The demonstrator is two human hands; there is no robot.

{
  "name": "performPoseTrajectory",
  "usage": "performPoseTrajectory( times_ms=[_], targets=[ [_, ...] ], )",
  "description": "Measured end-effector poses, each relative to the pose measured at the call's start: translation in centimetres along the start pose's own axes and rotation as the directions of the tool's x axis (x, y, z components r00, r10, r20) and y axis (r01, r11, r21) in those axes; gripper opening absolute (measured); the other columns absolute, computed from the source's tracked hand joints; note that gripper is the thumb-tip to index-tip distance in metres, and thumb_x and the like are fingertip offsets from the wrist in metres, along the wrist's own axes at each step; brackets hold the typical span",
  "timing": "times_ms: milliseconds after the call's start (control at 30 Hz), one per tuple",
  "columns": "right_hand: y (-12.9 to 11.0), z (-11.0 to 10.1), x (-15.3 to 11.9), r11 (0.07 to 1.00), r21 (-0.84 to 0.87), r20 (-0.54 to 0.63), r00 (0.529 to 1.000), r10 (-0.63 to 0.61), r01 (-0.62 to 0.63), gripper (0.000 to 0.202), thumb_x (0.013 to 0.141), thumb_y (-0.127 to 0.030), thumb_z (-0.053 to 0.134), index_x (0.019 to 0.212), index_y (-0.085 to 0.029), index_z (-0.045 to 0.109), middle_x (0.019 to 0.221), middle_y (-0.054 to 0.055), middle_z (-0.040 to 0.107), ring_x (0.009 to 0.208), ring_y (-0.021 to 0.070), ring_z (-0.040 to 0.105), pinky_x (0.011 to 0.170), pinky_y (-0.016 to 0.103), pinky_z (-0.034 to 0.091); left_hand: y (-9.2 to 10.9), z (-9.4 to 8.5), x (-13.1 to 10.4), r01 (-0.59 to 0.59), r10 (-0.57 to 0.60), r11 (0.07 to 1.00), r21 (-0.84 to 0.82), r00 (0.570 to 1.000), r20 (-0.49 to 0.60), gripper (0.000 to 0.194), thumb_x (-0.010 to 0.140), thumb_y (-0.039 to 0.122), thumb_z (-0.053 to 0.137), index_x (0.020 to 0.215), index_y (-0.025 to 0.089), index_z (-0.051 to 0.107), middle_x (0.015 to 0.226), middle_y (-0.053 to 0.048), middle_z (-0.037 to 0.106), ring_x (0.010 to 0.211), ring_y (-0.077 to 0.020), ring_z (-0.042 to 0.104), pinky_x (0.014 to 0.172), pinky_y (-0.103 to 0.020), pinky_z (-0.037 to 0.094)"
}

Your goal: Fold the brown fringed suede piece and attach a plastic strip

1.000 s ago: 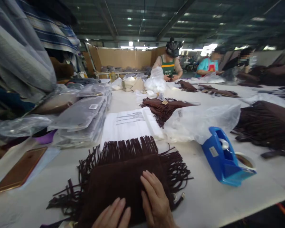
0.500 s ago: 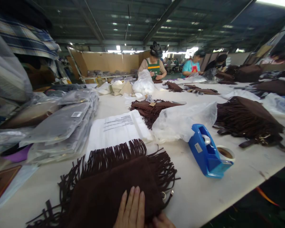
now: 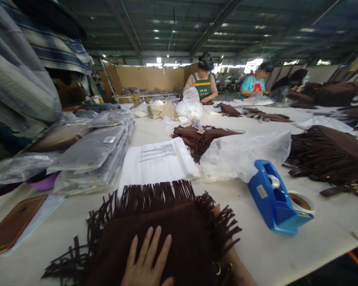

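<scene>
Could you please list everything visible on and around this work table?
Fringed bag: one, dark brown, near edge, under the hands.
Other fringed bags: several, brown, middle and right.
Tape dispenser: one, blue, right of the near bag.
Printed plastic bags: a stack, white, centre.
Packed bags: a stack, clear plastic, left.
Table: one, white.
People: at least three, far end.
Left hand: flat on the bag.
Right hand: mostly hidden under the fringe.
</scene>
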State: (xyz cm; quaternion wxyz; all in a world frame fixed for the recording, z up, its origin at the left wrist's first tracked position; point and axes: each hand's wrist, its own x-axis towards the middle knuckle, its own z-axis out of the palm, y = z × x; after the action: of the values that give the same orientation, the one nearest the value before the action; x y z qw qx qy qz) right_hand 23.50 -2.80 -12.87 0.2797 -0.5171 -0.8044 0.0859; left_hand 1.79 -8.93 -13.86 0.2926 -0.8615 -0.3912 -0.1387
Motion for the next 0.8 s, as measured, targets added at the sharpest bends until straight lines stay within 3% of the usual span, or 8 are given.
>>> performPoseTrajectory(
  times_ms=[133, 233, 333, 433, 567, 700, 767, 800],
  targets=[
    [-1.0, 1.3, 0.7, 0.999, -0.044, 0.060, 0.998, -0.019, 0.021, 0.056, 0.093, -0.047, 0.033, 0.133, -0.010, 0.044, 0.131, 0.015, 0.053, 0.124, 0.0282, 0.045, 0.096, 0.049, 0.044, 0.7, 0.8, -0.7, 0.177, -0.178, 0.979, -0.100, 0.984, 0.000, 0.055, 0.085, 0.023, 0.044, 0.138, 0.011, 0.035, 0.129, -0.016, 0.054, 0.138, -0.0285, 0.021, 0.114, -0.050, 0.008],
    [-3.2, 3.2, 0.3, 0.990, -0.142, 0.067, 0.998, 0.007, 0.003, 0.062, 0.089, -0.049, 0.042, 0.133, -0.005, 0.044, 0.139, 0.022, 0.041, 0.131, 0.0338, 0.034, 0.103, 0.048, 0.038, 1.5, 1.3, -1.3, 0.333, -0.367, 0.898, -0.288, 0.927, -0.073, 0.056, 0.087, 0.011, 0.037, 0.142, 0.009, 0.023, 0.130, -0.013, 0.054, 0.133, -0.0210, 0.034, 0.114, -0.040, 0.021],
    [-5.2, 5.0, 0.2, 0.970, -0.244, 0.019, 1.000, 0.005, 0.000, 0.060, 0.090, -0.051, 0.040, 0.131, -0.008, 0.048, 0.138, 0.022, 0.041, 0.130, 0.0332, 0.035, 0.102, 0.048, 0.040, 1.6, 1.6, -1.9, 0.432, -0.520, 0.769, -0.471, 0.852, -0.068, 0.053, 0.090, 0.011, 0.032, 0.142, 0.015, 0.025, 0.133, -0.010, 0.051, 0.130, -0.0189, 0.039, 0.110, -0.036, 0.033],
    [-6.3, 6.0, 0.0, 0.950, -0.303, -0.038, 0.996, -0.086, 0.071, 0.058, 0.089, -0.052, 0.040, 0.130, -0.011, 0.050, 0.136, 0.021, 0.045, 0.128, 0.0327, 0.039, 0.098, 0.046, 0.044, 1.6, 1.6, -2.0, 0.448, -0.569, 0.700, -0.557, 0.821, -0.055, 0.049, 0.092, 0.016, 0.032, 0.141, 0.017, 0.027, 0.134, -0.010, 0.051, 0.129, -0.0209, 0.041, 0.108, -0.038, 0.036],
    [-5.3, 6.6, -0.4, 0.907, -0.338, -0.116, 0.946, -0.304, 0.250, 0.054, 0.092, -0.044, 0.034, 0.127, -0.006, 0.050, 0.131, 0.025, 0.050, 0.126, 0.0357, 0.042, 0.093, 0.051, 0.044, 1.6, 0.7, -1.4, 0.361, -0.511, 0.752, -0.551, 0.848, -0.141, 0.047, 0.094, 0.025, 0.033, 0.138, 0.007, 0.031, 0.124, -0.016, 0.058, 0.127, -0.0207, 0.042, 0.109, -0.036, 0.035],
    [-2.5, 8.9, 0.0, 0.856, -0.211, -0.134, 0.853, -0.504, 0.473, 0.044, 0.091, -0.037, 0.033, 0.128, -0.018, 0.050, 0.130, 0.014, 0.053, 0.132, 0.0344, 0.032, 0.097, 0.055, 0.037, -0.7, -1.5, -2.7, 0.397, -0.518, 0.772, -0.496, 0.845, -0.130, 0.042, 0.093, 0.025, 0.036, 0.132, 0.009, 0.036, 0.115, -0.015, 0.062, 0.122, -0.0205, 0.048, 0.100, -0.033, 0.045],
    [-1.7, 10.0, 0.1, 0.889, -0.141, -0.163, 0.875, -0.456, 0.436, 0.045, 0.089, -0.040, 0.036, 0.127, -0.021, 0.051, 0.129, 0.013, 0.054, 0.131, 0.0352, 0.033, 0.098, 0.056, 0.036, -2.4, -3.7, -5.1, 0.557, -0.613, 0.760, -0.335, 0.786, -0.085, 0.035, 0.090, 0.020, 0.041, 0.124, 0.013, 0.045, 0.110, -0.013, 0.063, 0.113, -0.0195, 0.055, 0.094, -0.031, 0.047],
    [-1.5, 10.3, 0.1, 0.910, -0.116, -0.168, 0.895, -0.413, 0.399, 0.046, 0.088, -0.041, 0.038, 0.127, -0.020, 0.051, 0.129, 0.014, 0.053, 0.130, 0.0360, 0.034, 0.097, 0.057, 0.036, -3.1, -4.9, -6.7, 0.657, -0.685, 0.720, -0.224, 0.724, -0.076, 0.031, 0.090, 0.018, 0.042, 0.120, 0.013, 0.048, 0.107, -0.012, 0.064, 0.106, -0.0194, 0.058, 0.091, -0.032, 0.049]
  ],
)
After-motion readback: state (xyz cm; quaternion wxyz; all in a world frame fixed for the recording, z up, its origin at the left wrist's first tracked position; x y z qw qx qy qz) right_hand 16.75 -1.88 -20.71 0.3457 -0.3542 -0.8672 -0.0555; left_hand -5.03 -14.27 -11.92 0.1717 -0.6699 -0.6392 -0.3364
